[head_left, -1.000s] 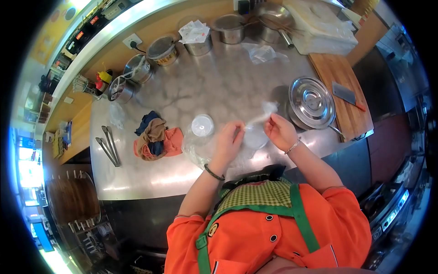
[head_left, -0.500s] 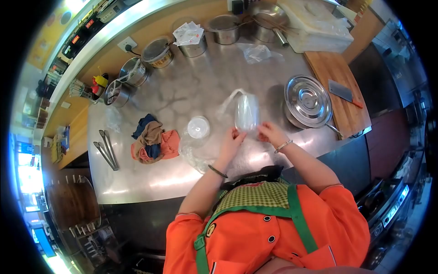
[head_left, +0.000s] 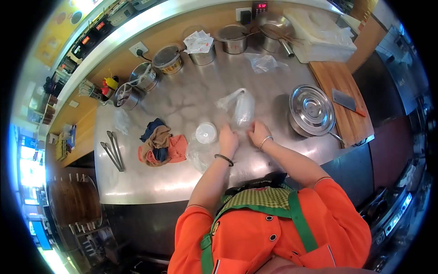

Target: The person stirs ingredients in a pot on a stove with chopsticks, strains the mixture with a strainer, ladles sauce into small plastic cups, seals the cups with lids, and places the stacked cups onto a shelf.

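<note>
Near the middle of the frame, a clear plastic bag [head_left: 244, 108] lies on the steel table [head_left: 182, 102], its crumpled tail reaching toward upper left. Just below it, the left hand [head_left: 260, 134] and right hand [head_left: 228, 140] have curled fingers; whether they pinch the bag's lower end cannot be told, since glare and see-through plastic blur that edge. What the bag holds is unclear. Left of the right hand sits a white round lid [head_left: 205, 133], with clear film [head_left: 197, 155] hard to trace beside it. At right, a shiny lid [head_left: 312, 108] hides the pot's contents.
</note>
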A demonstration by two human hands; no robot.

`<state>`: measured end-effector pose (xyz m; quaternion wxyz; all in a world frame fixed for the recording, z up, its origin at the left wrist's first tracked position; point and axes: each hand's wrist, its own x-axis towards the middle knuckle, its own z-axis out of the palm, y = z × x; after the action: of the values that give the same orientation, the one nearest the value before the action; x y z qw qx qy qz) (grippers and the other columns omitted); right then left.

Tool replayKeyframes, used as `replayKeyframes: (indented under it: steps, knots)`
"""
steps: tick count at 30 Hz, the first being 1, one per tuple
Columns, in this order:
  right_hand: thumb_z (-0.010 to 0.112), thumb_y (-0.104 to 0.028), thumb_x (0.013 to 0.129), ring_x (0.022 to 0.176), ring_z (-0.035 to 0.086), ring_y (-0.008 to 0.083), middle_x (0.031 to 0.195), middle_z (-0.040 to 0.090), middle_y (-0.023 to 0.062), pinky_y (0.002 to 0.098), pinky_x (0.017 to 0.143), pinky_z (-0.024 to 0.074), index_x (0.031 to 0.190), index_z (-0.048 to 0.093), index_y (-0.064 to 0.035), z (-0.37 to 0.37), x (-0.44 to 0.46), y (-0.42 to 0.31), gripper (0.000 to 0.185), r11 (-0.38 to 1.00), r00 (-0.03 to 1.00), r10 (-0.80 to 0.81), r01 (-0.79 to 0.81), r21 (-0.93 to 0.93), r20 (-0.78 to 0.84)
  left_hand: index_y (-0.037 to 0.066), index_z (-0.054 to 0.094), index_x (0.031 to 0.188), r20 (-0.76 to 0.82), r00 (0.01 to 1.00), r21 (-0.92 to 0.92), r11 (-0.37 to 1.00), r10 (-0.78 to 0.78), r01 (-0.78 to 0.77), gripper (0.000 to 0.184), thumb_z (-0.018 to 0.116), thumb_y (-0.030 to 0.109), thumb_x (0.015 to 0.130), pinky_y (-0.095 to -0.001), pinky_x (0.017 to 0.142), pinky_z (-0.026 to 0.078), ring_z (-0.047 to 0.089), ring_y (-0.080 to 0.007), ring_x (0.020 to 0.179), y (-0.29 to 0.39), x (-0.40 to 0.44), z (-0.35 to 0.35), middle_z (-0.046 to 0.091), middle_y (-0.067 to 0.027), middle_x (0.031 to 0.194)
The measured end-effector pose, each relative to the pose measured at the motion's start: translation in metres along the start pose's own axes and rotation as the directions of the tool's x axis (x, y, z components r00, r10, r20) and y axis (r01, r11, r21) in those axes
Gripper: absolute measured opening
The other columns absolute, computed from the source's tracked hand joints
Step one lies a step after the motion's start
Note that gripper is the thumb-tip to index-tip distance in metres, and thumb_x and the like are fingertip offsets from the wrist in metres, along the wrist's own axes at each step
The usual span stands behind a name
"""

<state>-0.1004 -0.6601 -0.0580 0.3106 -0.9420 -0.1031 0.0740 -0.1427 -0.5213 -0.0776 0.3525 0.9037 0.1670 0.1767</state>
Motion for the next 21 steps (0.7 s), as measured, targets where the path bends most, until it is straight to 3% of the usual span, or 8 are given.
replayKeyframes:
  steps: [3, 7, 9, 12, 13, 16, 17, 21]
  knots:
    - [0.06, -0.025, 0.078, 0.081, 0.058, 0.0324, 0.087, 0.06, 0.019, 0.0384, 0.074, 0.045, 0.089, 0.06, -0.0023, -0.007, 0.015, 0.006, 0.026, 0.99, 0.996, 0.051, -0.06, 0.124, 0.076, 0.003, 0.058, 0.084, 0.163, 0.984, -0.017, 0.997, -0.076, 0.079, 0.017, 0.056, 0.019, 0.077, -0.0444, 0.067, 0.045, 0.057, -0.0379, 0.075, 0.024, 0.009, -0.023, 0.061, -0.0189, 0.079]
    - [0.055, -0.027, 0.079, 0.075, 0.058, 0.035, 0.078, 0.061, 0.0174, 0.0401, 0.067, 0.0459, 0.078, 0.061, -0.004, -0.119, 0.034, -0.055, 0.024, 0.958, 0.944, -0.211, 0.251, 0.137, -0.253, 0.004, 0.059, 0.074, 0.078, 0.993, -0.069, 0.995, 0.083, -0.078, 0.02, 0.053, 0.022, 0.078, -0.0442, 0.063, 0.044, 0.057, -0.0358, 0.071, 0.089, 0.066, -0.085, 0.06, -0.017, 0.072]
    - [0.056, -0.027, 0.078, 0.074, 0.059, 0.0341, 0.077, 0.061, 0.0163, 0.04, 0.066, 0.0458, 0.079, 0.062, -0.0046, -0.141, 0.048, -0.066, 0.023, 0.959, 0.959, -0.282, 0.283, 0.027, -0.043, 0.003, 0.059, 0.073, 0.123, 0.984, -0.024, 0.991, 0.13, -0.128, 0.021, 0.052, 0.022, 0.077, -0.0436, 0.063, 0.044, 0.058, -0.0355, 0.071, 0.11, 0.089, -0.109, 0.06, -0.0173, 0.071]
    - [0.056, -0.027, 0.077, 0.073, 0.059, 0.0333, 0.076, 0.061, 0.0167, 0.0392, 0.065, 0.0457, 0.079, 0.062, -0.0034, -0.176, 0.059, -0.073, 0.025, 0.94, 0.937, -0.332, 0.338, 0.05, -0.11, 0.002, 0.059, 0.07, 0.184, 0.976, 0.005, 0.992, 0.12, -0.123, 0.023, 0.051, 0.023, 0.076, -0.0418, 0.061, 0.045, 0.057, -0.0354, 0.068, 0.136, 0.107, -0.134, 0.06, -0.0171, 0.07]
    - [0.057, -0.027, 0.077, 0.07, 0.059, 0.0309, 0.074, 0.061, 0.0167, 0.0374, 0.064, 0.0459, 0.079, 0.062, -0.002, -0.18, 0.051, -0.076, 0.025, 0.91, 0.908, -0.415, 0.415, 0.009, 0.059, 0.0, 0.055, 0.065, 0.271, 0.949, -0.095, 0.985, 0.163, -0.142, 0.024, 0.05, 0.021, 0.075, -0.0365, 0.056, 0.042, 0.053, -0.0268, 0.059, 0.134, 0.111, -0.138, 0.055, -0.0136, 0.062]
    - [0.056, -0.025, 0.079, 0.066, 0.058, 0.0275, 0.071, 0.061, 0.016, 0.0352, 0.062, 0.0453, 0.078, 0.061, 0.0, -0.205, 0.056, -0.085, 0.026, 0.91, 0.915, -0.356, 0.386, 0.155, -0.187, -0.002, 0.049, 0.059, 0.406, 0.889, -0.234, 0.964, 0.213, -0.124, 0.026, 0.05, 0.018, 0.074, -0.0296, 0.049, 0.038, 0.047, -0.0147, 0.05, 0.14, 0.111, -0.149, 0.049, -0.0072, 0.052]
    - [0.056, -0.025, 0.08, 0.063, 0.057, 0.0259, 0.069, 0.06, 0.0148, 0.0347, 0.059, 0.0438, 0.077, 0.06, 0.0013, -0.203, 0.056, -0.08, 0.026, 0.882, 0.891, -0.441, 0.453, 0.13, -0.111, -0.002, 0.048, 0.057, 0.45, 0.863, -0.273, 0.956, 0.228, -0.11, 0.027, 0.05, 0.018, 0.075, -0.028, 0.049, 0.036, 0.044, -0.0112, 0.049, 0.145, 0.112, -0.155, 0.047, -0.0042, 0.051]
    - [0.056, -0.024, 0.081, 0.06, 0.052, 0.0167, 0.064, 0.056, 0.0115, 0.031, 0.059, 0.0421, 0.072, 0.056, 0.0015, -0.23, 0.054, -0.098, 0.027, 0.885, 0.931, -0.294, 0.351, 0.306, -0.219, 0.0, 0.048, 0.055, 0.314, 0.896, -0.292, 0.93, 0.314, -0.223, 0.026, 0.049, 0.017, 0.076, -0.0285, 0.048, 0.036, 0.043, -0.0112, 0.047, 0.164, 0.12, -0.176, 0.047, -0.0024, 0.05]
